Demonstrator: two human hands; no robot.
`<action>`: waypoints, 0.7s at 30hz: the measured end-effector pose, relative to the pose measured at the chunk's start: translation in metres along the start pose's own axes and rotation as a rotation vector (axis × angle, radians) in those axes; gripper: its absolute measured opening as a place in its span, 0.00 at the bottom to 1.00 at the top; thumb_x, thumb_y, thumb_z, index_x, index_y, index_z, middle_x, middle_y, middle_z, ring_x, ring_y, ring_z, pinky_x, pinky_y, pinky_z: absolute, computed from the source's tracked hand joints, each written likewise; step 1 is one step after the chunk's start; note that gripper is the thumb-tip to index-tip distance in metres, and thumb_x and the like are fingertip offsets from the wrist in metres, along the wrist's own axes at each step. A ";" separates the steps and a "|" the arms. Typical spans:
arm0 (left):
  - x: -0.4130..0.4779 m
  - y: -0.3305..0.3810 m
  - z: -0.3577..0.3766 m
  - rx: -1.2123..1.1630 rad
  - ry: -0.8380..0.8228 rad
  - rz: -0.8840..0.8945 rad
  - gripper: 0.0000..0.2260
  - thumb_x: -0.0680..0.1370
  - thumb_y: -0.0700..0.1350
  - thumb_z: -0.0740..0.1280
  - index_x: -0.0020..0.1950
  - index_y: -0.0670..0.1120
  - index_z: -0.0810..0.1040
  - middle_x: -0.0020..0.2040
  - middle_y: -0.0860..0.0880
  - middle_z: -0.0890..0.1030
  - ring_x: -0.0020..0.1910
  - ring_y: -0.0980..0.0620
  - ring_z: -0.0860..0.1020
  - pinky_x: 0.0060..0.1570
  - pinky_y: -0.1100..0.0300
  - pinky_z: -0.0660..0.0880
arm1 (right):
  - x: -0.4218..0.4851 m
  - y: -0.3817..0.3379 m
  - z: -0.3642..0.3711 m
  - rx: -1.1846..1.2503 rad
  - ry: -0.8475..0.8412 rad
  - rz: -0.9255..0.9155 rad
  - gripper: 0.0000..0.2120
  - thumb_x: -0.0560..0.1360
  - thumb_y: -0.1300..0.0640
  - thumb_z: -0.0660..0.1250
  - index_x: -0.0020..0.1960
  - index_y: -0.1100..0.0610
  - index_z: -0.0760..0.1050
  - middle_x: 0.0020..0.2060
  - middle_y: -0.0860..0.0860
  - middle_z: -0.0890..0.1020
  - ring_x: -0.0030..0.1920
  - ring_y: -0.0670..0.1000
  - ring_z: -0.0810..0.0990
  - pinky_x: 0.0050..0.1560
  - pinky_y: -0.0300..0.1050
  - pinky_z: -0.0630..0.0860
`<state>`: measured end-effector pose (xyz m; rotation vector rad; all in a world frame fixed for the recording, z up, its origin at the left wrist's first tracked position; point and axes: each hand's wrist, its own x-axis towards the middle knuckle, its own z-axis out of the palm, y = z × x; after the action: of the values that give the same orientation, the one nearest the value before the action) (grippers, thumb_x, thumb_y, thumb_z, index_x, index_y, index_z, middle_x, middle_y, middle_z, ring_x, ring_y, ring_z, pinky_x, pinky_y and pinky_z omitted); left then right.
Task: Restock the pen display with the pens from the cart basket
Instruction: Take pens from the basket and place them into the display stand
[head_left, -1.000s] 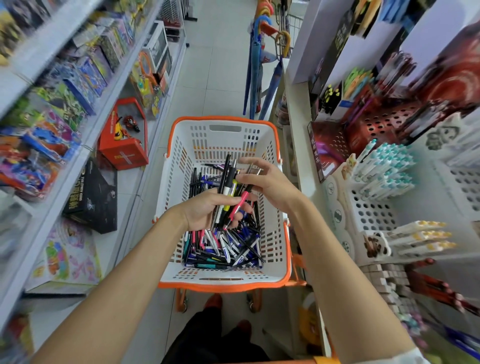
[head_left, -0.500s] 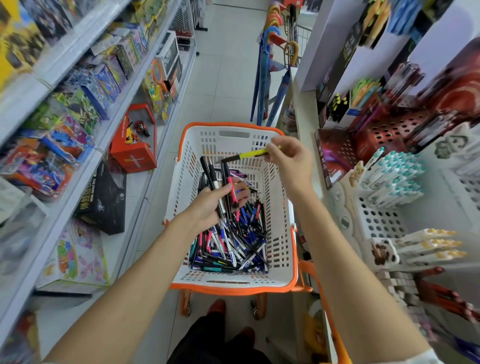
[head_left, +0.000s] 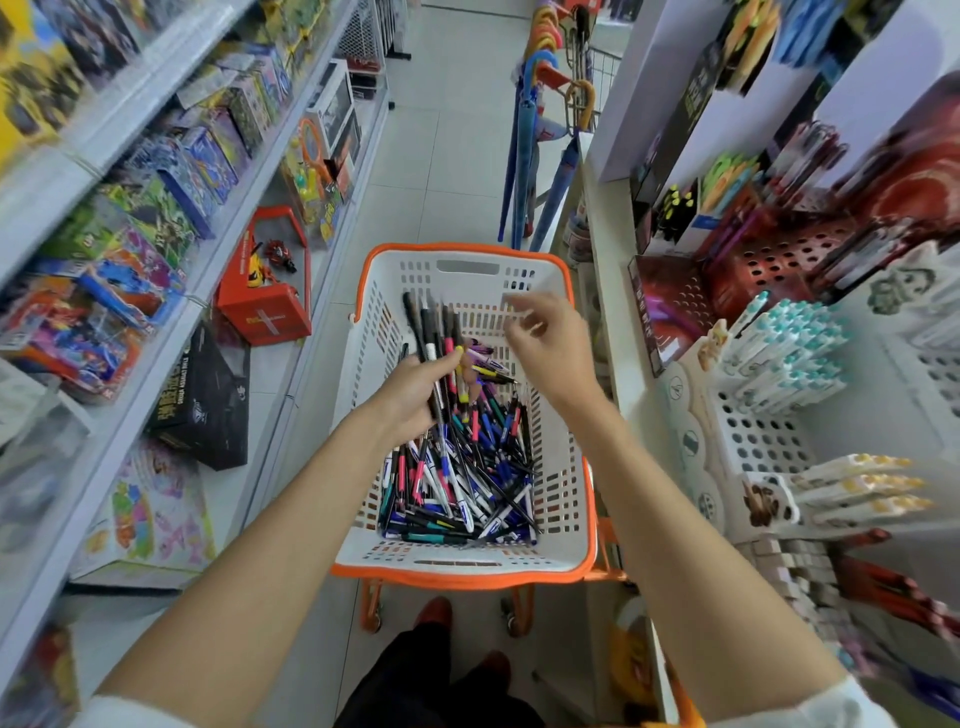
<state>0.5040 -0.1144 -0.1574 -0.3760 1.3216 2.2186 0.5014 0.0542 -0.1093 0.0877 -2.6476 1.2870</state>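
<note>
The left hand (head_left: 415, 387) grips a bundle of pens (head_left: 441, 332) over the middle of the basket (head_left: 569, 499), fingers and thumb curled tight round the lower part of the bundle. The bundle's upper ends fan out towards the basket's far edge. Most of these pens are black, one has a white barrel, one a pink band, and a yellow end shows just by the thumb. The right hand (head_left: 550, 345) hangs above the basket's far right corner, just beside the bundle but apart from it. Its fingers (head_left: 522, 312) are loosely bent and spread, smeared by motion, and no pen can be made out in them. The loose pens (head_left: 457, 483) lie in a heap on the basket floor, thickest towards the near edge, a jumble of blue, black, white, pink and teal barrels crossing one another. The basket is white with an orange rim and sits on an orange cart frame. The pen display (head_left: 758, 431) stands on the shelf to the right of the basket, a white perforated rack. Teal-capped pens (head_left: 789, 348) fill its upper tier and yellow-capped pens (head_left: 857, 488) lie in a lower one. Behind it is a red perforated holder (head_left: 769, 265). Toy boxes (head_left: 171, 171) line the left shelves, and umbrellas (head_left: 530, 156) hang beyond the basket's far edge.
</note>
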 end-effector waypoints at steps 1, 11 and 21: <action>-0.003 0.001 -0.001 0.091 -0.064 -0.037 0.13 0.81 0.41 0.66 0.64 0.38 0.71 0.43 0.43 0.80 0.37 0.47 0.81 0.41 0.50 0.79 | 0.010 -0.005 -0.006 0.023 -0.016 0.028 0.16 0.78 0.56 0.67 0.66 0.54 0.77 0.60 0.51 0.79 0.51 0.44 0.78 0.55 0.40 0.77; -0.016 0.003 0.011 0.367 -0.382 -0.210 0.14 0.80 0.38 0.66 0.64 0.35 0.74 0.44 0.44 0.80 0.41 0.50 0.78 0.38 0.58 0.77 | 0.043 -0.021 -0.027 0.048 -0.565 0.166 0.09 0.75 0.59 0.72 0.53 0.63 0.80 0.53 0.56 0.83 0.54 0.55 0.80 0.58 0.46 0.76; -0.006 -0.002 0.023 0.016 -0.098 -0.018 0.08 0.83 0.38 0.61 0.60 0.39 0.76 0.44 0.46 0.85 0.39 0.53 0.82 0.39 0.58 0.81 | 0.030 -0.019 -0.060 0.617 0.149 0.236 0.10 0.75 0.72 0.65 0.53 0.62 0.77 0.42 0.59 0.80 0.39 0.52 0.85 0.42 0.39 0.80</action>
<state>0.5110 -0.0957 -0.1447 -0.2690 1.2784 2.1818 0.4833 0.0899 -0.0523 -0.2300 -2.0963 2.0540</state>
